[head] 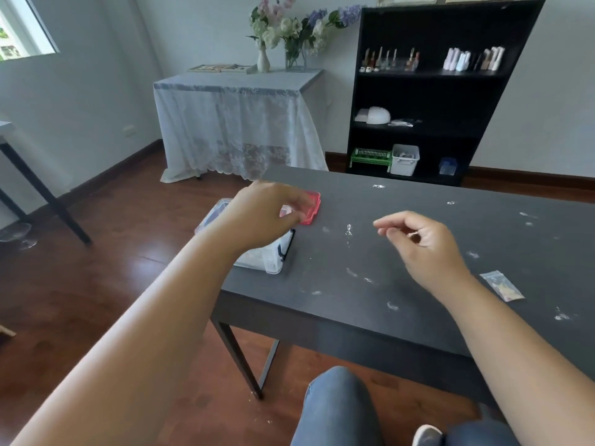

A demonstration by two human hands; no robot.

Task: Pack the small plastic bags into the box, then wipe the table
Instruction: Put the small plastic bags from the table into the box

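A clear plastic box (267, 260) with a dark latch stands at the left end of the dark table (370, 304). My left hand (260, 214) is above the box, fingers curled down onto the near edge of a flat red plastic piece (312, 207) just beyond it. My right hand (425, 246) hovers over the middle of the table with fingers loosely curled and nothing visible in them. One small clear plastic bag (502, 286) with yellowish contents lies flat on the table to the right of my right wrist.
Several white smears and specks (349, 228) dot the tabletop. A black shelf unit (428, 91) and a lace-covered side table (238, 123) with flower vases stand behind. My knees (338, 410) are under the table's near edge.
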